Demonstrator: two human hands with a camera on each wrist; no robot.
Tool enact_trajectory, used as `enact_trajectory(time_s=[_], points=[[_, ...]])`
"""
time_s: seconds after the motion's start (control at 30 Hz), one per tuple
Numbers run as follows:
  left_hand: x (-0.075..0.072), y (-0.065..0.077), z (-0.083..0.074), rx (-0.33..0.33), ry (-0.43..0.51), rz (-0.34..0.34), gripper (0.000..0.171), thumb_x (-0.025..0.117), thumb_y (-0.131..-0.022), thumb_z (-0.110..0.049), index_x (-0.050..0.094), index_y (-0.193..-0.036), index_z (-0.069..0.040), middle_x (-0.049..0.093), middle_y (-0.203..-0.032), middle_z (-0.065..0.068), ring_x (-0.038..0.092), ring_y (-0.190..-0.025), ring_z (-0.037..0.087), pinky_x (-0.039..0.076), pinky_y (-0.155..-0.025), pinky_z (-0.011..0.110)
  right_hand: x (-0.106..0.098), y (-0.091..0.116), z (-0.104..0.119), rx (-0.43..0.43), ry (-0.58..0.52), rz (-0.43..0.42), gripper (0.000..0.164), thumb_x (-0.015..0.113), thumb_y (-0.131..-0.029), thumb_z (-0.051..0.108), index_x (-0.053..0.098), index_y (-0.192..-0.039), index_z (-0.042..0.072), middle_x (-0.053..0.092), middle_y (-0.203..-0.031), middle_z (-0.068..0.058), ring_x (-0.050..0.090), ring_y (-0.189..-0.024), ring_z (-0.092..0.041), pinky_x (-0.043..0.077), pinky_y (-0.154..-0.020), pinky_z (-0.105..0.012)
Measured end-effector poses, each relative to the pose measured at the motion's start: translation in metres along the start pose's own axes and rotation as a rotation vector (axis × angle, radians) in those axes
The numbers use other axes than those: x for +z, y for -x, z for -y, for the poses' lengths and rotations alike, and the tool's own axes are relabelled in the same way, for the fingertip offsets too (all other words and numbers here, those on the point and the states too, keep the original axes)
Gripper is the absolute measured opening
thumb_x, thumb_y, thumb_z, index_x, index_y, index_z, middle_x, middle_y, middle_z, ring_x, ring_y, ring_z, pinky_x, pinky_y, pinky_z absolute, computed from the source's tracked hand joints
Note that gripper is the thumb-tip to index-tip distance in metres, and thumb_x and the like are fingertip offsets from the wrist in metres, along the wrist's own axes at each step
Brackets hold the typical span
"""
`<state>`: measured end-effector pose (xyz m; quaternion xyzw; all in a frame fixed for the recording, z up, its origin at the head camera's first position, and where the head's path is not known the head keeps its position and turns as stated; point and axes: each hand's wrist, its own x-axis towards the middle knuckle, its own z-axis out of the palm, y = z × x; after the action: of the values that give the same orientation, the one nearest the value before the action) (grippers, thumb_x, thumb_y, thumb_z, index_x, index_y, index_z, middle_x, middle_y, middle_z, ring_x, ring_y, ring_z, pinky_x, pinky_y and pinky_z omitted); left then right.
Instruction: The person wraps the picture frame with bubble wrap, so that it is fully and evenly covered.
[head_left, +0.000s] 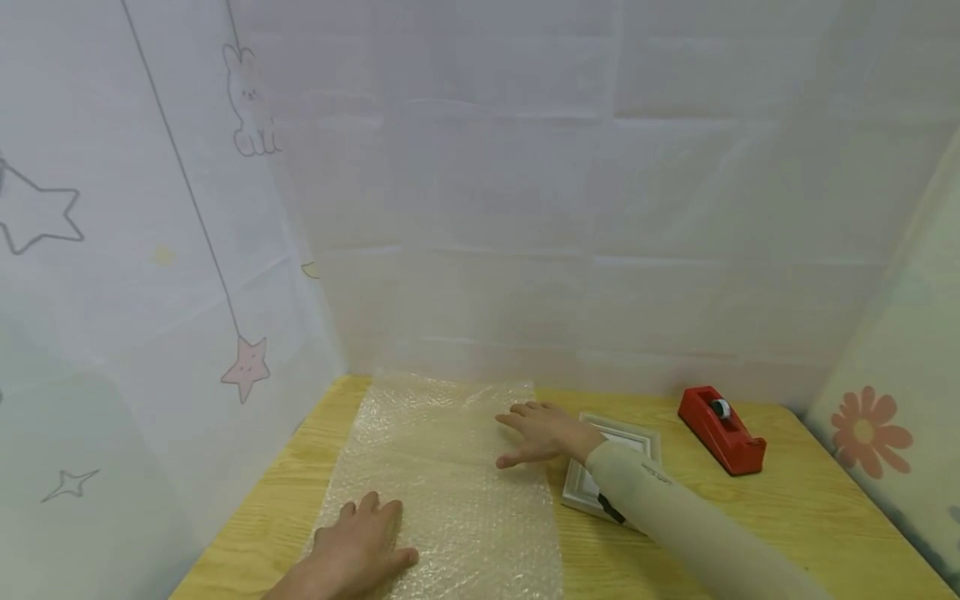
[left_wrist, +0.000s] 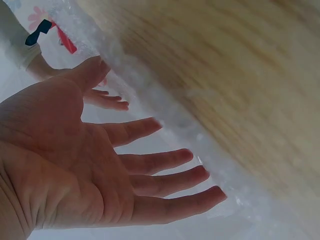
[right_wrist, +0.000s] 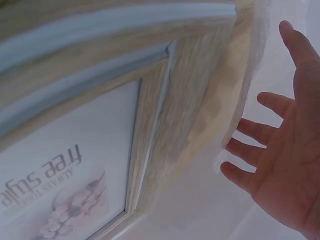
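Note:
A sheet of clear bubble wrap (head_left: 450,483) lies spread over the wooden table. My left hand (head_left: 354,542) is at its near left part, fingers spread, fingertips right at the plastic in the left wrist view. Farther back, my right hand (head_left: 546,432) reaches over the sheet's right edge with straight, spread fingers. Under the right forearm sits a picture frame (head_left: 587,492) with a pale wood-look border, partly hidden by the sleeve. The right wrist view shows its insert (right_wrist: 75,185), printed with "free style" lettering and pink flowers. Neither hand grips anything.
A red tape dispenser (head_left: 722,429) stands at the back right of the wooden table (head_left: 802,500). White sheeting (head_left: 480,208) with printed drawings hangs behind and at both sides of the table.

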<state>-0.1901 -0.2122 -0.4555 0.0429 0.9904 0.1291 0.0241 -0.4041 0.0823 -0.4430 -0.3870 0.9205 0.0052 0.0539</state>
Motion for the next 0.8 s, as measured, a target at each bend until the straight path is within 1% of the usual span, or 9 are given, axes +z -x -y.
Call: enact_trajectory(time_s=[0.07,0.17,0.3,0.4,0.53,0.6,0.8], points=[[0.000,0.001,0.000,0.004,-0.002,-0.004,0.072,0.079,-0.080,-0.060,0.063,-0.130,-0.012,0.053,-0.130,0.017,0.053,-0.114,0.047,0.046,-0.071,0.074,0.003,-0.001,-0.001,0.002,-0.009,0.005,0.096,0.053,-0.088,0.080,0.039,-0.159,0.018,0.034,-0.160,-0.016,0.030,-0.146,-0.039,0.023,-0.114,-0.061],[0.001,0.002,0.001,0.006,0.000,-0.001,0.072,0.079,-0.080,-0.060,0.063,-0.130,-0.011,0.054,-0.129,0.017,0.053,-0.113,0.046,0.047,-0.069,0.073,0.006,-0.003,-0.001,0.005,-0.025,0.014,0.094,0.054,-0.088,0.078,0.038,-0.159,0.018,0.034,-0.160,-0.017,0.029,-0.147,-0.040,0.023,-0.114,-0.062],[0.002,0.000,0.004,0.026,0.014,0.007,0.074,0.077,-0.083,-0.061,0.060,-0.134,-0.010,0.051,-0.135,0.021,0.051,-0.117,0.050,0.046,-0.071,0.075,0.008,-0.002,-0.002,0.020,-0.023,0.034,0.095,0.056,-0.089,0.077,0.035,-0.160,0.018,0.032,-0.161,-0.016,0.028,-0.147,-0.036,0.023,-0.113,-0.063],[0.002,-0.003,0.008,0.049,0.030,0.011,0.076,0.075,-0.084,-0.061,0.059,-0.137,-0.010,0.049,-0.140,0.024,0.048,-0.121,0.054,0.044,-0.073,0.077,0.009,0.000,-0.004,0.034,-0.016,0.055,0.097,0.058,-0.089,0.076,0.033,-0.161,0.017,0.032,-0.162,-0.015,0.029,-0.148,-0.034,0.025,-0.113,-0.063],[0.003,-0.009,0.014,0.073,0.031,0.016,0.077,0.075,-0.084,-0.062,0.058,-0.139,-0.011,0.049,-0.140,0.021,0.048,-0.122,0.051,0.045,-0.073,0.076,0.010,0.004,-0.005,0.039,-0.036,0.078,0.095,0.057,-0.090,0.074,0.032,-0.161,0.016,0.032,-0.161,-0.017,0.029,-0.148,-0.035,0.025,-0.112,-0.064],[0.003,-0.012,0.017,0.087,0.024,0.018,0.077,0.074,-0.084,-0.063,0.058,-0.139,-0.011,0.049,-0.140,0.020,0.049,-0.121,0.049,0.046,-0.072,0.075,0.011,0.006,-0.006,0.038,-0.047,0.077,0.093,0.056,-0.092,0.073,0.032,-0.161,0.017,0.031,-0.161,-0.018,0.029,-0.148,-0.035,0.025,-0.112,-0.064],[0.002,-0.019,0.024,0.130,0.023,0.022,0.079,0.074,-0.084,-0.063,0.056,-0.141,-0.011,0.046,-0.144,0.022,0.046,-0.125,0.051,0.043,-0.073,0.079,0.017,0.011,-0.008,0.045,-0.036,0.063,0.088,0.053,-0.093,0.073,0.036,-0.160,0.018,0.034,-0.160,-0.018,0.031,-0.146,-0.036,0.028,-0.111,-0.063]])
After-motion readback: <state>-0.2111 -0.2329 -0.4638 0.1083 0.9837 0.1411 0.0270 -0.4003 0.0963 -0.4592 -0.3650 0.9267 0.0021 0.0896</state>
